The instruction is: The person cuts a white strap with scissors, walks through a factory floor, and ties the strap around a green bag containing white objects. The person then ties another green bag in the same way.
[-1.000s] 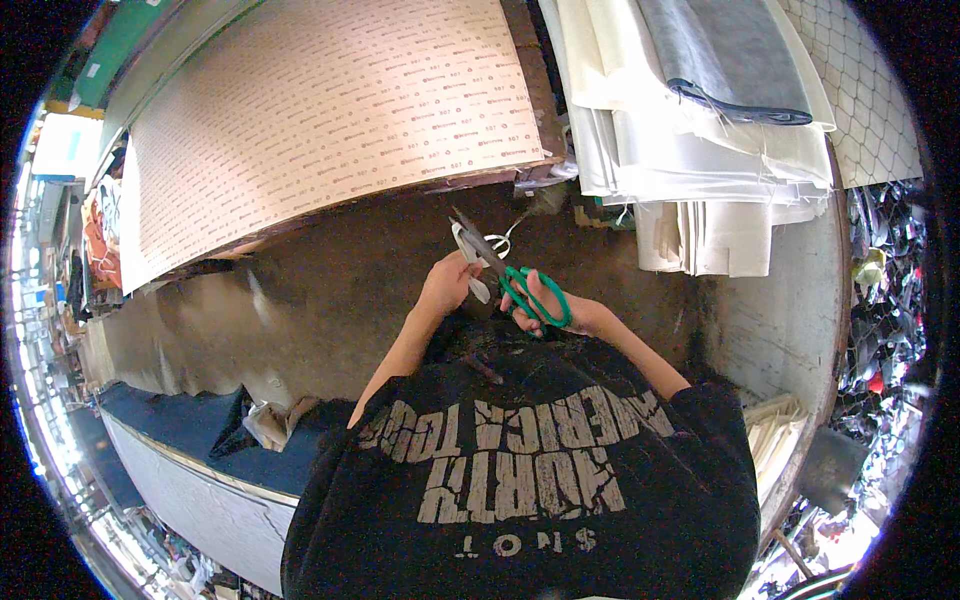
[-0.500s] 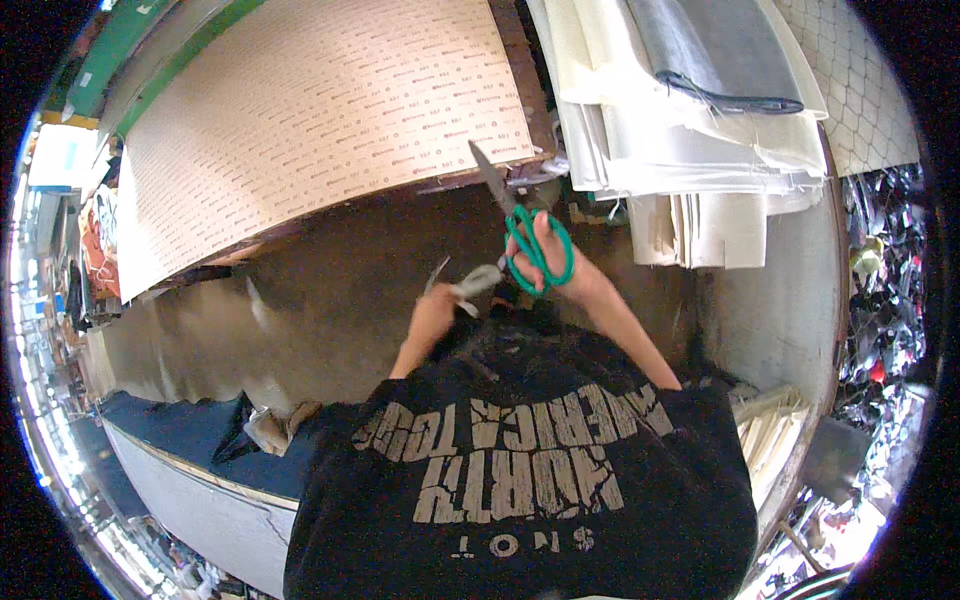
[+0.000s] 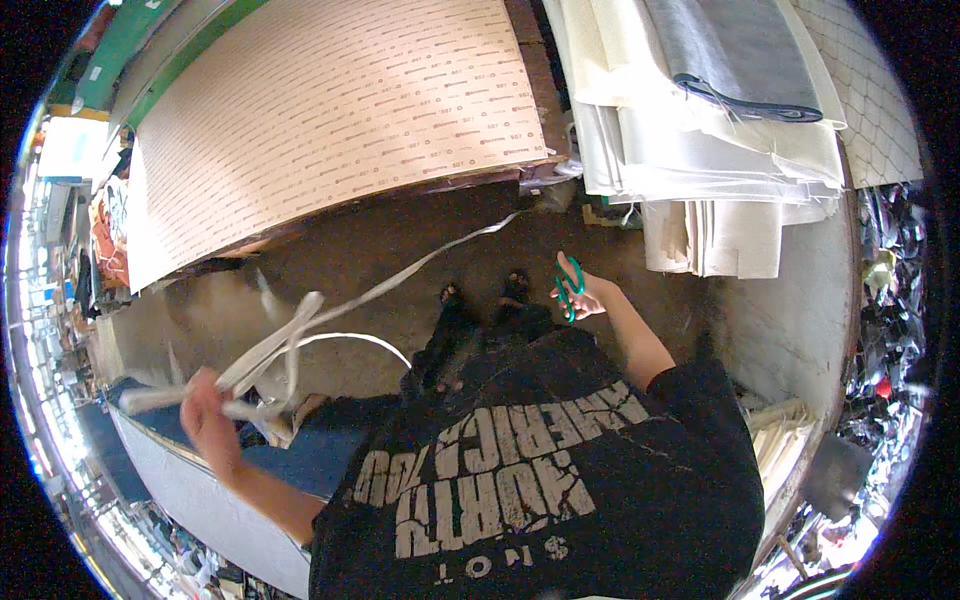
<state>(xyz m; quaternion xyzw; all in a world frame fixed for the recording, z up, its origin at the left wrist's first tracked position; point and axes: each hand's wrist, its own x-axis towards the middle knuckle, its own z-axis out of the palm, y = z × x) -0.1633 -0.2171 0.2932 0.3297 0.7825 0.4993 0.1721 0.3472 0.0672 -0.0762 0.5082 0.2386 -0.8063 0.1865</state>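
My left hand [image 3: 208, 425] is out to the left, closed on a loose bunch of pale strips [image 3: 262, 352], which look like fabric tape and are partly smeared by motion. From the bunch, one long strip [image 3: 400, 277] runs up and right toward the sheet's near corner, and a thin white one curves down toward my clothing. Scissors [image 3: 572, 288] with green loop handles are in my right hand [image 3: 594, 298], right of my feet; their blades are hard to make out.
Ahead lies a large printed paper sheet [image 3: 340, 120] on a table. Stacked white and cream cloth [image 3: 710, 150] hangs at the right, with a grey folded piece [image 3: 725, 50] on top. A dark blue surface [image 3: 355, 440] is at my lower left. My feet [image 3: 515, 283] are on the brown floor [image 3: 370, 225].
My left hand has swung far left and down, drawing the strips out long. My right hand has moved lower and slightly right, and the scissors have turned so their blades no longer point up ahead.
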